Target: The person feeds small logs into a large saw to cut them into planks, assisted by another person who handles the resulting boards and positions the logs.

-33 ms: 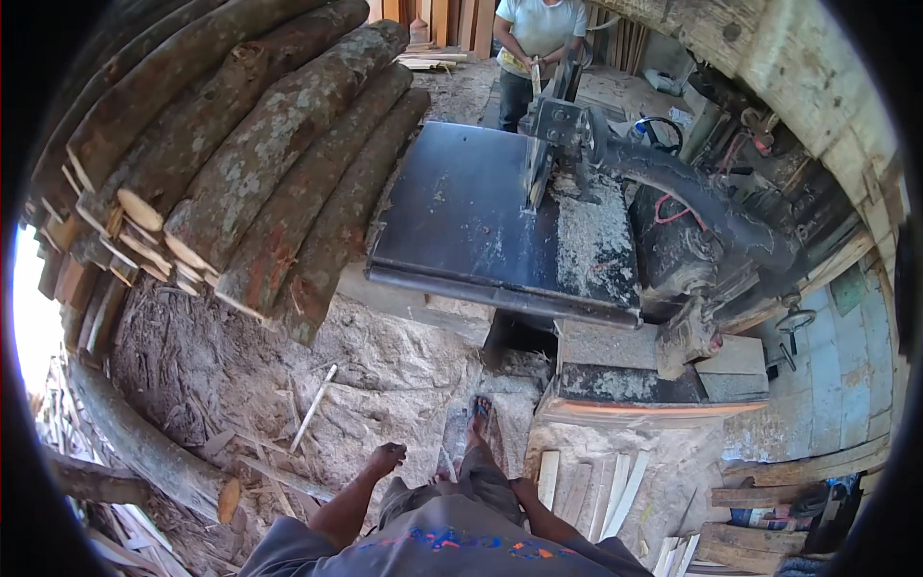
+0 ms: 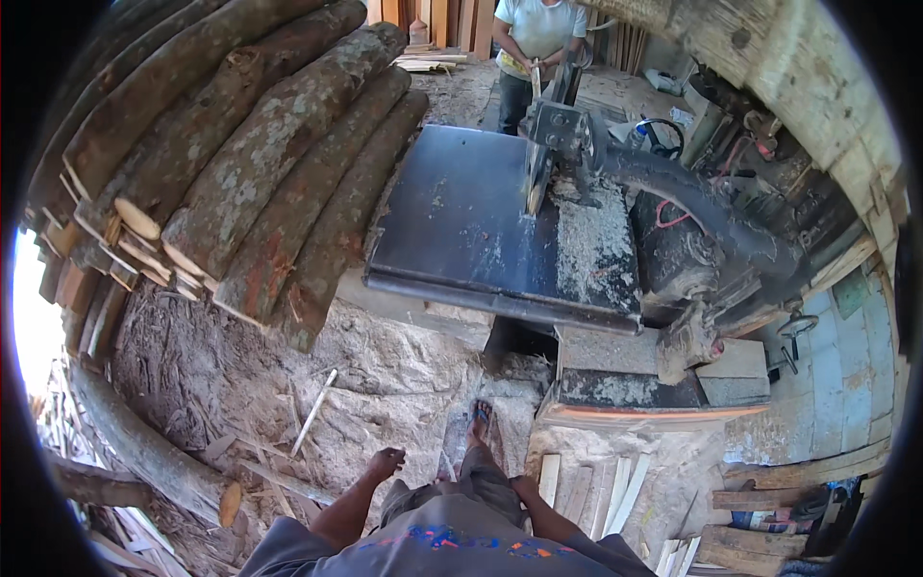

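My left hand hangs beside my left thigh, over the sawdust-covered ground, its fingers loosely apart and holding nothing I can see. My right hand rests against the side of my shorts, and its fingers are hidden there. Neither hand touches the band saw. Its dark metal table stands ahead of me, dusted with sawdust. The blade guide rises over the table's far part. Across the saw, another person in a white shirt stands with both hands together at a narrow upright piece.
Barked logs are stacked high at the left, close to the saw table. One log lies low at the left. A thin stick and wood strips lie on the ground. A handwheel and timber stand right.
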{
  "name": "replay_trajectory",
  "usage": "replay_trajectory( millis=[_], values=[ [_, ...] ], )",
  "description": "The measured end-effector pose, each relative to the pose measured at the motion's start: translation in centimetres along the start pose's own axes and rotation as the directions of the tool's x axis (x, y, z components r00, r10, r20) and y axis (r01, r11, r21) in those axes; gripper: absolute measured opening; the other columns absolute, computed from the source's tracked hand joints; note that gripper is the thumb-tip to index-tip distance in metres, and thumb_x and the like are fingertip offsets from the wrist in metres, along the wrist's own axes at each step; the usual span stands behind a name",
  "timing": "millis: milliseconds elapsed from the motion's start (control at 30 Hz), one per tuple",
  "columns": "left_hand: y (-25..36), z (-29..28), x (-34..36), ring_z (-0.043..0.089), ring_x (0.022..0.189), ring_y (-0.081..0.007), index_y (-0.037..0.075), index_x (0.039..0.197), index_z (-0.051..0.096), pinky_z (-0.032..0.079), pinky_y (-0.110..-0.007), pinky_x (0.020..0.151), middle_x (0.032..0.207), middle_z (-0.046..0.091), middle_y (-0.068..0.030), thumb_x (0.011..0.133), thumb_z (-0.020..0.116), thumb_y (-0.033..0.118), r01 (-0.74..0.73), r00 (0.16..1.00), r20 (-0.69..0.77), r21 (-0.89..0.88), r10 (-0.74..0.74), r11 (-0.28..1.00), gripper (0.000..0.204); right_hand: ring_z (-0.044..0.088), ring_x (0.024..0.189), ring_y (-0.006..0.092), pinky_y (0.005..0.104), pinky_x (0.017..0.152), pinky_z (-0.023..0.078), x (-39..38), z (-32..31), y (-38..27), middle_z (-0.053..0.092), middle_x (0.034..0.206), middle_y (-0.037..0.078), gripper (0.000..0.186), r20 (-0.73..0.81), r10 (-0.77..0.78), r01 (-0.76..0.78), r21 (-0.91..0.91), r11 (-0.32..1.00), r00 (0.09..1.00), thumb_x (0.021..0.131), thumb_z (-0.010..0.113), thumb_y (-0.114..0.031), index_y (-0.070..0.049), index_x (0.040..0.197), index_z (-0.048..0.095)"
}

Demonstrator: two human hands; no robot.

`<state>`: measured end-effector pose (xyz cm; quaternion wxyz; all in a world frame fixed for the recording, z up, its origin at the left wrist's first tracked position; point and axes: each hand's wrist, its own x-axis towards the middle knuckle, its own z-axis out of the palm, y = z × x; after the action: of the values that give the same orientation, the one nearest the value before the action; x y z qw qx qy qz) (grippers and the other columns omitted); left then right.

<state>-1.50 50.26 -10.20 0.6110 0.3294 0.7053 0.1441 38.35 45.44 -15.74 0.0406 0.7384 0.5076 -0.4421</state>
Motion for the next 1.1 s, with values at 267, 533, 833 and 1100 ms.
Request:
replay_trajectory(
  millis=[267,533,833,1100],
  values=[
    [7.6,0.5,9.4,0.064,0.068,-0.0218,0.009,0.101,0.064,0.052,-0.036,0.062,0.083,0.066,-0.0118,0.083,0.059,0.038,-0.188,0.977,-0.019,0.389,0.212,0.902,0.035,0.061,0.085,0.0418,0.0473,0.076,0.048,15.1,-29.6,-25.7,0.065,0.086,0.021,0.046,-0.602,-0.37,0.403,-0.087,0.911,0.708,0.089,0.047,-0.046,-0.003,0.09,0.063],
    [29.5,6.8,17.5,0.057,0.1,-0.0309,0.011,0.114,0.059,0.049,-0.04,0.081,0.114,0.057,-0.0144,0.085,0.058,0.02,-0.797,0.406,0.124,0.533,0.905,0.285,0.03,0.065,0.061,0.033,0.0406,0.061,0.052,14.3,-35.1,-33.1,0.066,0.073,0.02,0.053,-0.226,-0.301,0.288,-0.088,0.954,0.927,0.083,0.056,-0.046,0.006,0.08,0.066],
    [35.6,13.2,1.6,0.047,0.119,-0.0247,0.021,0.145,0.026,0.045,-0.035,0.09,0.133,0.045,-0.0126,0.085,0.056,0.056,-0.199,0.869,0.37,-0.344,0.328,0.917,0.076,0.065,0.059,0.0317,0.042,0.06,0.052,3.3,-20.8,-21.4,0.064,0.062,0.017,0.024,-0.334,-0.473,0.329,-0.405,0.853,0.815,0.081,0.056,-0.023,-0.002,0.073,0.063],
    [21.4,15.6,-2.5,0.052,0.107,-0.0283,0.015,0.147,0.017,0.047,-0.039,0.082,0.129,0.048,-0.0196,0.081,0.057,0.062,-0.296,0.814,0.342,-0.452,0.469,0.842,0.091,0.065,0.069,0.0386,0.0449,0.068,0.051,-9.6,-14.4,-20.0,0.064,0.07,0.022,0.031,-0.343,-0.34,0.3,-0.164,0.94,0.876,0.083,0.054,-0.028,0.0,0.073,0.064]
  ],
)
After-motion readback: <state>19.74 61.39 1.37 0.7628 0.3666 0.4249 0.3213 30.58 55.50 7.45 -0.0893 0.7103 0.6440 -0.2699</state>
